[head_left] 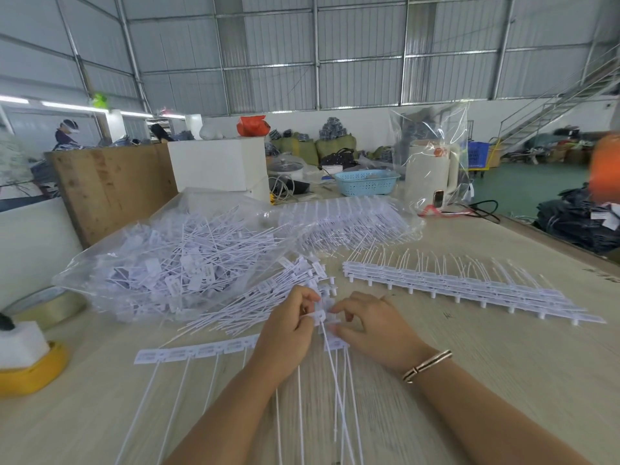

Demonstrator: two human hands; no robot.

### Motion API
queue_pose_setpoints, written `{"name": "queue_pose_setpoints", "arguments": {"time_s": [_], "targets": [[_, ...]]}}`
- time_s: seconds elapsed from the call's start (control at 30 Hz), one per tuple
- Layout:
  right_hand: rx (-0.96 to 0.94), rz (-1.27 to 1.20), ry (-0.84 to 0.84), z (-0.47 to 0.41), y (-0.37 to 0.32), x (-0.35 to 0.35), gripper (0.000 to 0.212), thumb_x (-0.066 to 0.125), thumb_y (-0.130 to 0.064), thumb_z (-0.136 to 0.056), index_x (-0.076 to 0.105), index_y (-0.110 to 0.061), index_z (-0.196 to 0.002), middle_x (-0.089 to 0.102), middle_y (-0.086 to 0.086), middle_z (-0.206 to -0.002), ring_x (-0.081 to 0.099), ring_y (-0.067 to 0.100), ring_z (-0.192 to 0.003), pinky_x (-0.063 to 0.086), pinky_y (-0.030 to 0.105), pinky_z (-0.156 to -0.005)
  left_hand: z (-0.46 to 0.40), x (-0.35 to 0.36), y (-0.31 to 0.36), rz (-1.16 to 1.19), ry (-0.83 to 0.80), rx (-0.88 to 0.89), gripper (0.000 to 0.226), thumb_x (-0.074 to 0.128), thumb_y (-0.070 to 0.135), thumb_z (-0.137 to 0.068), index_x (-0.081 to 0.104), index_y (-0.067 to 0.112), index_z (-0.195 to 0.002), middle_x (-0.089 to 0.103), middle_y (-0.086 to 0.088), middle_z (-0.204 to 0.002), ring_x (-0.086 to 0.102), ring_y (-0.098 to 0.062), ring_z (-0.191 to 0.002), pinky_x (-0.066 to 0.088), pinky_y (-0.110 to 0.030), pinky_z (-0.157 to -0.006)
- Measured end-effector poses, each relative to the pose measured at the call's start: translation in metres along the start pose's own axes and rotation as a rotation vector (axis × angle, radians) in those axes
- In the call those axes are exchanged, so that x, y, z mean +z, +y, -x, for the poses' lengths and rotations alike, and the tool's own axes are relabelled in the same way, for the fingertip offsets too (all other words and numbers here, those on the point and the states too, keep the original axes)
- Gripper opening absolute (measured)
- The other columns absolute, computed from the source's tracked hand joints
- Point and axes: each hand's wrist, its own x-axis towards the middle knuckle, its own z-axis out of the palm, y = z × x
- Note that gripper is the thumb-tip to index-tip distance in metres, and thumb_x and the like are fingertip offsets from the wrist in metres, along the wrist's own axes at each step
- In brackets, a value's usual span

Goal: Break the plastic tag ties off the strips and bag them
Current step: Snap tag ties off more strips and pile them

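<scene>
Long white tails of the tag ties run toward the camera across the pale wood-grain tabletop point(503, 380), fanning out between two bare forearms. Both hands meet over the nearest strip point(198, 351) of ties, which lies flat with its tabs in a row. In the left hand point(288, 325) the grip is pinched on a white tie tab point(319, 315), thumb and fingers curled round it; the right hand point(372, 325), with a bracelet point(426, 365) at the wrist, pinches the strip just beside it, fingertips nearly touching the left's.

Beyond the hands, a loose heap of separated ties point(285, 290) spills toward a clear plastic bag point(167, 263) full of more ties, lying open on the left half. To the right, a stack of whole strips point(469, 290) lies well apart from the hands, with bare wood between. Another bag of strips point(352, 219) sits farther back.

At the left edge stand a tape roll point(50, 305) and a yellow holder point(33, 374). Behind are a blue basket point(365, 182), a white kettle point(431, 176) and a warehouse hall with metal walls and a staircase point(553, 109).
</scene>
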Motion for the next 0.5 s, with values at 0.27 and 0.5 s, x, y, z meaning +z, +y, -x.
{"name": "queue_pose_setpoints", "arguments": {"time_s": [0.27,0.5], "targets": [[-0.165,-0.038,0.013,0.002,-0.019,0.004,0.029,0.054,-0.033,-0.089,0.059,-0.029,-0.118,0.061,-0.012,-0.111,0.056,0.006,-0.101,0.037,0.029,-0.086,0.0,0.004,-0.007,-0.04,-0.041,0.008,0.046,0.046,0.0,-0.084,0.042,0.042,-0.103,0.051,0.017,-0.095,0.049,0.007,-0.076,0.037,-0.012,-0.067],[-0.092,-0.011,0.039,0.0,-0.018,0.008,0.021,0.063,-0.03,-0.081,0.06,-0.022,-0.101,0.058,-0.01,-0.103,0.056,0.008,-0.094,0.034,0.027,-0.083,0.001,0.003,0.0,-0.17,-0.119,0.088,0.032,0.05,0.007,-0.087,0.043,0.031,-0.108,0.05,0.016,-0.098,0.048,0.007,-0.084,0.036,-0.008,-0.067]]}}
